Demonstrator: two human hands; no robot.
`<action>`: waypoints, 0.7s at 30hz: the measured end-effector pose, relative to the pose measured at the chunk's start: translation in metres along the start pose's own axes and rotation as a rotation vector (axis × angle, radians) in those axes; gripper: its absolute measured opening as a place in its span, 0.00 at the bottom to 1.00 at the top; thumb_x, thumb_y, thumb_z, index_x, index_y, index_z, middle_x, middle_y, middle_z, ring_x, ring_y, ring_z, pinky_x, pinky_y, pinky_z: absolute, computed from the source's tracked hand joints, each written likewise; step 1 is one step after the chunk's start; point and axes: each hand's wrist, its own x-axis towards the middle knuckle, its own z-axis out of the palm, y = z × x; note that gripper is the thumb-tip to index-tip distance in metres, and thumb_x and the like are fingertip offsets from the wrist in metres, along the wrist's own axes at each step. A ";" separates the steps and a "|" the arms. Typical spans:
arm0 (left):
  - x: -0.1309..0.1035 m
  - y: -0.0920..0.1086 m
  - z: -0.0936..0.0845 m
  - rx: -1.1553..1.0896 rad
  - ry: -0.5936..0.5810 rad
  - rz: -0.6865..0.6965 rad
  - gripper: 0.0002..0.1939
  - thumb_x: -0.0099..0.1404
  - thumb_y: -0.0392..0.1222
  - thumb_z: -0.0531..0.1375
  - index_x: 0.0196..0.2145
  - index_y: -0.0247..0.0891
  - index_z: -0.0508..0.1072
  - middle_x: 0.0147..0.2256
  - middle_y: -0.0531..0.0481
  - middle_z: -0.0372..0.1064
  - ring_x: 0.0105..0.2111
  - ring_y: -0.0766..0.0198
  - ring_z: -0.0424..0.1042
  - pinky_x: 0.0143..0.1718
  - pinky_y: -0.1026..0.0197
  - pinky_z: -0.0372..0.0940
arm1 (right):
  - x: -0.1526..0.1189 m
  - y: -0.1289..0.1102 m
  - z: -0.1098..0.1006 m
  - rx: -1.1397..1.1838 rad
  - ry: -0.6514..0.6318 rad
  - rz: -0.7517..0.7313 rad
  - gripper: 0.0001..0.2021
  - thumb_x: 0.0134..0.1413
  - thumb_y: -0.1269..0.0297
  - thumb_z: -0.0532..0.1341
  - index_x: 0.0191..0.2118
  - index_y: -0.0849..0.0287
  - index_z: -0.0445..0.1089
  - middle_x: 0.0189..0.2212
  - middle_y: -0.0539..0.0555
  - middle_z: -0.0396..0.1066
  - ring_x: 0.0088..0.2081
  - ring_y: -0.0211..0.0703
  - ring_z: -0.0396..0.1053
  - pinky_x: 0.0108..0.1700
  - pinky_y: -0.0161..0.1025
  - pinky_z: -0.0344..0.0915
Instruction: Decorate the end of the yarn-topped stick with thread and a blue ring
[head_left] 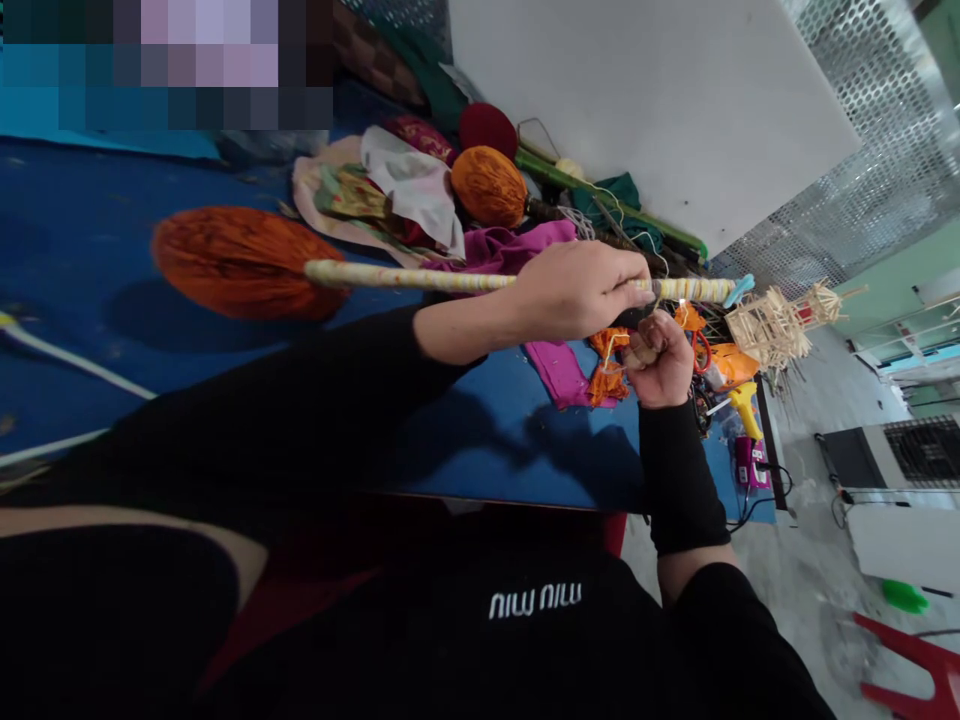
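A long stick [420,278] wrapped in pale yellow and white lies nearly level across the view. At its left end is a round bundle of pleated orange cloth [240,262]; a light blue piece [739,291] is at its right end. My left hand [574,290] is closed around the stick right of its middle, thumb and fingertips pressed on it. Just below the stick, my right hand [661,362] has curled fingers, close to the left fingertips. A small dark item [634,316] shows between the hands, too hidden to name.
Behind the stick lie a second orange bundle [489,187], white cloth [412,180] and magenta cloth [517,245]. A yellow glue gun [745,408] and purple box [752,463] with cables lie near the blue table's [465,440] right edge, by a woven straw piece [772,325].
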 end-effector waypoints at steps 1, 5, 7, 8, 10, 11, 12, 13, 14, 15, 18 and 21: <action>0.000 0.000 0.000 -0.027 -0.051 0.035 0.17 0.71 0.48 0.53 0.39 0.40 0.79 0.27 0.50 0.74 0.29 0.61 0.70 0.30 0.61 0.53 | 0.003 0.000 -0.005 -0.009 -0.008 0.027 0.31 0.43 0.46 0.71 0.20 0.53 0.45 0.17 0.40 0.38 0.18 0.29 0.34 0.17 0.33 0.39; 0.000 -0.002 0.000 -0.113 -0.249 0.159 0.17 0.72 0.46 0.52 0.40 0.37 0.79 0.30 0.49 0.76 0.29 0.64 0.70 0.32 0.62 0.55 | 0.013 -0.003 -0.023 -0.064 -0.059 0.102 0.31 0.39 0.44 0.72 0.21 0.52 0.47 0.16 0.39 0.40 0.18 0.29 0.37 0.18 0.33 0.39; 0.000 -0.003 0.002 -0.121 -0.287 0.176 0.18 0.72 0.46 0.51 0.46 0.36 0.78 0.33 0.48 0.78 0.30 0.64 0.71 0.33 0.63 0.57 | 0.017 -0.006 -0.029 -0.082 -0.065 0.119 0.31 0.36 0.44 0.73 0.23 0.51 0.49 0.16 0.39 0.43 0.19 0.29 0.37 0.18 0.33 0.38; 0.000 -0.003 0.005 -0.116 -0.303 0.183 0.18 0.72 0.45 0.51 0.48 0.36 0.77 0.34 0.48 0.78 0.30 0.64 0.71 0.33 0.63 0.57 | 0.019 -0.008 -0.031 -0.093 -0.066 0.129 0.31 0.35 0.44 0.74 0.23 0.51 0.50 0.16 0.39 0.44 0.19 0.30 0.36 0.18 0.33 0.38; 0.000 -0.003 0.011 -0.100 -0.344 0.208 0.18 0.72 0.45 0.51 0.50 0.36 0.77 0.35 0.48 0.78 0.29 0.64 0.70 0.33 0.63 0.57 | 0.022 -0.013 -0.035 -0.119 -0.080 0.139 0.32 0.32 0.43 0.76 0.22 0.51 0.51 0.15 0.39 0.45 0.19 0.30 0.37 0.18 0.33 0.38; -0.001 -0.003 0.014 -0.090 -0.360 0.220 0.18 0.73 0.45 0.51 0.48 0.37 0.78 0.34 0.48 0.78 0.28 0.64 0.69 0.33 0.63 0.57 | 0.022 -0.015 -0.036 -0.134 -0.096 0.135 0.32 0.32 0.43 0.76 0.21 0.52 0.51 0.15 0.40 0.47 0.18 0.29 0.39 0.18 0.33 0.39; -0.001 -0.003 0.017 -0.080 -0.372 0.231 0.18 0.73 0.44 0.51 0.46 0.37 0.79 0.33 0.48 0.78 0.27 0.64 0.69 0.33 0.63 0.57 | 0.023 -0.017 -0.037 -0.149 -0.115 0.126 0.32 0.32 0.42 0.77 0.21 0.52 0.52 0.16 0.41 0.48 0.18 0.30 0.41 0.18 0.34 0.41; -0.001 -0.003 0.020 -0.071 -0.376 0.236 0.18 0.73 0.44 0.51 0.45 0.37 0.79 0.32 0.48 0.78 0.26 0.64 0.68 0.32 0.63 0.56 | 0.023 -0.019 -0.038 -0.163 -0.132 0.115 0.31 0.32 0.41 0.76 0.20 0.52 0.54 0.17 0.42 0.49 0.19 0.30 0.43 0.18 0.34 0.44; -0.001 -0.004 0.023 -0.063 -0.374 0.234 0.18 0.73 0.44 0.51 0.44 0.37 0.80 0.32 0.48 0.78 0.26 0.64 0.68 0.32 0.63 0.56 | 0.023 -0.020 -0.039 -0.179 -0.146 0.105 0.31 0.33 0.40 0.76 0.20 0.52 0.55 0.17 0.42 0.50 0.19 0.31 0.46 0.19 0.34 0.46; -0.001 -0.004 0.025 -0.060 -0.371 0.229 0.18 0.73 0.44 0.51 0.44 0.38 0.80 0.32 0.49 0.78 0.26 0.64 0.67 0.32 0.63 0.56 | 0.022 -0.021 -0.040 -0.198 -0.156 0.096 0.30 0.34 0.40 0.76 0.20 0.52 0.56 0.18 0.43 0.51 0.19 0.32 0.48 0.20 0.35 0.49; -0.001 -0.007 0.030 -0.094 -0.404 0.224 0.18 0.72 0.43 0.51 0.44 0.39 0.80 0.33 0.49 0.79 0.27 0.64 0.69 0.32 0.64 0.57 | 0.020 -0.017 -0.041 -0.252 -0.159 0.062 0.29 0.38 0.38 0.73 0.20 0.53 0.57 0.19 0.44 0.52 0.20 0.33 0.51 0.21 0.36 0.54; -0.001 -0.010 0.033 -0.172 -0.475 0.229 0.18 0.71 0.44 0.51 0.41 0.38 0.81 0.32 0.49 0.78 0.28 0.64 0.70 0.34 0.64 0.59 | 0.019 -0.008 -0.039 -0.283 -0.149 0.021 0.29 0.47 0.37 0.69 0.20 0.52 0.55 0.18 0.44 0.51 0.20 0.33 0.51 0.21 0.36 0.56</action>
